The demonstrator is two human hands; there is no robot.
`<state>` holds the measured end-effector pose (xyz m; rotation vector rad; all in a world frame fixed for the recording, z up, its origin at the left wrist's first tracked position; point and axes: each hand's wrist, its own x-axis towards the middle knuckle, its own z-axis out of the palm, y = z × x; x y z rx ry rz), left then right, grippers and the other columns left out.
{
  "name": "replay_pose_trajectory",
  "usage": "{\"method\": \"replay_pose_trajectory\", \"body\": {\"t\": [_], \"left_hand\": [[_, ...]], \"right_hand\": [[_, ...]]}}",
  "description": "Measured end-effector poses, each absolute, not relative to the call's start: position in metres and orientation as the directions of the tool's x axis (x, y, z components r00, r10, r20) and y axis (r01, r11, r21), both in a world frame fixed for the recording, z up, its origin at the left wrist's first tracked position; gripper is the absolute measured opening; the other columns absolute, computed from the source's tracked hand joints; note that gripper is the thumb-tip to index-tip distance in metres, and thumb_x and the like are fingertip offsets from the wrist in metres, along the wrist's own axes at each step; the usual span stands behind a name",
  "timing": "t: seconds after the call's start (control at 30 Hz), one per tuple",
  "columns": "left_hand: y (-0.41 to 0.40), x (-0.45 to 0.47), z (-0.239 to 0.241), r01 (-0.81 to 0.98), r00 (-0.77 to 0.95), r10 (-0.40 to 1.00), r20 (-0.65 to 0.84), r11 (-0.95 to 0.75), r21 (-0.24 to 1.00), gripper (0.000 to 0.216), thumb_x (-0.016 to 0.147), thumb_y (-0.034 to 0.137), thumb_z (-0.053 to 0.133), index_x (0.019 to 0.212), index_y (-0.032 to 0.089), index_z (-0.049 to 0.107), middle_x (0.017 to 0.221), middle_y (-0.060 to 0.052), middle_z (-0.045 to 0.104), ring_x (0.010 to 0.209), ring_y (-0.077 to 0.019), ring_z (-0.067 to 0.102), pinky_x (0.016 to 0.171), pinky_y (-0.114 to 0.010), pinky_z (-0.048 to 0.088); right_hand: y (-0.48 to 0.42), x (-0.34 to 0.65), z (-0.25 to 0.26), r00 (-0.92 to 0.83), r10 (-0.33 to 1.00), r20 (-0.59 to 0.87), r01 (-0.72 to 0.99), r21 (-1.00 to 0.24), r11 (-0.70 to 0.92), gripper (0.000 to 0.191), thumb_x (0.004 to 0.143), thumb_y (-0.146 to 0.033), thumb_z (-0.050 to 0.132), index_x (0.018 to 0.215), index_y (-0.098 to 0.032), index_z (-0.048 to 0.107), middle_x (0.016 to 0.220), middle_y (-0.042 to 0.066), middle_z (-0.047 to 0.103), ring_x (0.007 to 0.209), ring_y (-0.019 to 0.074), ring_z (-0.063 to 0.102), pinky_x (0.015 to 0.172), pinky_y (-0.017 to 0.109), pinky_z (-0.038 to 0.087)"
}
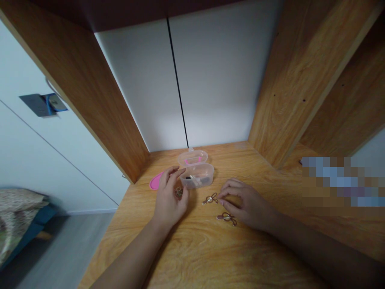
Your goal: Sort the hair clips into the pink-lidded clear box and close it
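Note:
My left hand (171, 196) is open, its thumb and fingers apart, beside the left end of a clear plastic box (197, 182). Under its palm side lies a small dark looped metal piece (178, 192), partly covered by the hand. With thumb and forefinger pinched, my right hand (239, 200) grips the looped end of a brown metal hair clip (210, 199) at the tabletop. A second, similar clip (227, 218) rests on the wood just below those fingers. The box's lid (192, 157) stands open behind it, and a few small items, one black, are inside.
A pink oval piece (155, 181) lies left of the box, partly behind my left hand. Wooden side panels (300, 80) and a white back wall (210, 80) enclose the wooden tabletop (186, 253). At right, an area is pixelated.

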<state>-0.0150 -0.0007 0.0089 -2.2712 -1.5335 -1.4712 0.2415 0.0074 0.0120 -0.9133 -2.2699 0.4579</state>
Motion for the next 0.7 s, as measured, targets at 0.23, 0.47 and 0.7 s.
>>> {"method": "replay_pose_trajectory", "body": {"t": [0.23, 0.47, 0.7], "left_hand": [[-0.019, -0.001, 0.020, 0.691, 0.465, 0.656, 0.595, -0.689, 0.221, 0.018, 0.090, 0.023, 0.057, 0.099, 0.018, 0.071, 0.088, -0.008, 0.061, 0.084, -0.0201, 0.058, 0.074, -0.033, 0.050], [-0.022, 0.014, 0.011, 0.793, 0.467, 0.786, 0.405, -0.574, 0.202, 0.023, 0.093, 0.033, 0.057, 0.089, 0.020, 0.075, 0.083, -0.008, 0.063, 0.082, -0.0225, 0.058, 0.072, -0.035, 0.048], [-0.020, 0.011, 0.009, 0.750, 0.437, 0.798, 0.416, -0.578, 0.321, 0.019, 0.093, 0.029, 0.058, 0.090, 0.020, 0.075, 0.086, -0.008, 0.067, 0.084, -0.0218, 0.059, 0.074, -0.034, 0.047]], "right_hand": [[0.000, 0.242, 0.020, -0.678, 0.688, 0.259, 0.497, -0.529, 0.688, 0.017, 0.072, -0.028, 0.079, 0.085, -0.021, 0.069, 0.089, 0.004, 0.066, 0.089, 0.0222, 0.059, 0.083, 0.038, 0.045], [-0.002, 0.239, 0.019, -0.734, 0.641, 0.225, 0.442, -0.559, 0.702, 0.008, 0.077, -0.024, 0.076, 0.082, -0.023, 0.070, 0.093, 0.003, 0.066, 0.093, 0.0206, 0.059, 0.086, 0.036, 0.043], [-0.001, 0.240, 0.019, -0.680, 0.693, 0.241, 0.472, -0.579, 0.665, 0.005, 0.086, -0.025, 0.066, 0.089, -0.021, 0.066, 0.088, 0.004, 0.068, 0.085, 0.0194, 0.062, 0.079, 0.033, 0.046]]}}
